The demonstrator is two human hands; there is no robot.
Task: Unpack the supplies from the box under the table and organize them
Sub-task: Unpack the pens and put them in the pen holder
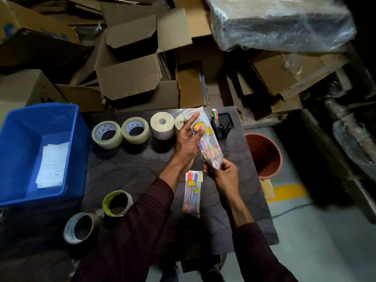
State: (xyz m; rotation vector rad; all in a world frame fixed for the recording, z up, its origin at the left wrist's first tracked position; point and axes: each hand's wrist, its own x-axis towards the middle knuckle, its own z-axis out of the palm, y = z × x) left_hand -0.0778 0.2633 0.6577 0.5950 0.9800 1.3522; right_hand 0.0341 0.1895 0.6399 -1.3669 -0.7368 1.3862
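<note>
1 packet of pens (206, 139) is held tilted above the desk (130, 169), the left hand (187, 139) pinching its upper half and the right hand (222, 174) with fingers (228, 165) gripping its bottom end, likely to empty it into the nearby pen holder (223, 125).

The second cream paper roll (178, 122) is mostly hidden behind the left hand (186, 139) and the clear plastic pen packet (206, 139) it holds. The packet also covers part of the black mesh pen holder (224, 125), and its yellow label is too blurred to read. The right hand (223, 175) has its fingertips out of sight behind the packet's lower end. The blue plastic bin (18, 139) is cut off at the left edge. The print on the white papers (53, 163) inside it is too small to read.
</note>
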